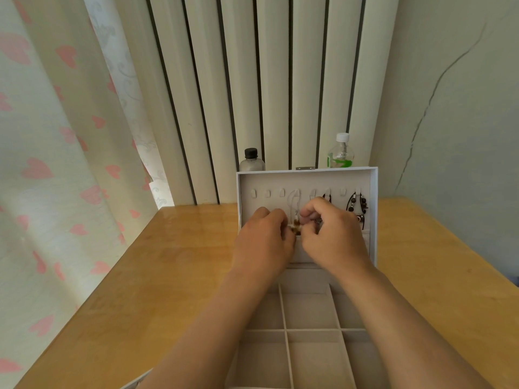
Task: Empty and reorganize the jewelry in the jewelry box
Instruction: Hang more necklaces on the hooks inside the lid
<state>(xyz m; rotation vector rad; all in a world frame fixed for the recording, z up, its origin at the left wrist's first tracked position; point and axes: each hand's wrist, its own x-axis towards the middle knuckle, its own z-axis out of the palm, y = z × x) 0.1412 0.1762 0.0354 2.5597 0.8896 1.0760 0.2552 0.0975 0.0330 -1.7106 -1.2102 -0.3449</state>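
A white jewelry box stands open on the wooden table, its lid [306, 178] upright with a row of small hooks. A thin pale necklace [293, 202] hangs from one hook, and its brown pendant [295, 228] is pinched between my left hand [262, 240] and my right hand [331, 234], both raised in front of the lid. A dark beaded necklace [357, 206] hangs at the lid's right; another dark piece is mostly hidden behind my right hand. The tray [309, 329] below has several compartments, which look bare where my forearms do not cover them.
A black-capped bottle [252, 161] and a clear bottle with a white cap and green label [340, 153] stand behind the lid. The wooden table [168, 276] meets a heart-print curtain [56, 178] on the left and a radiator at the back.
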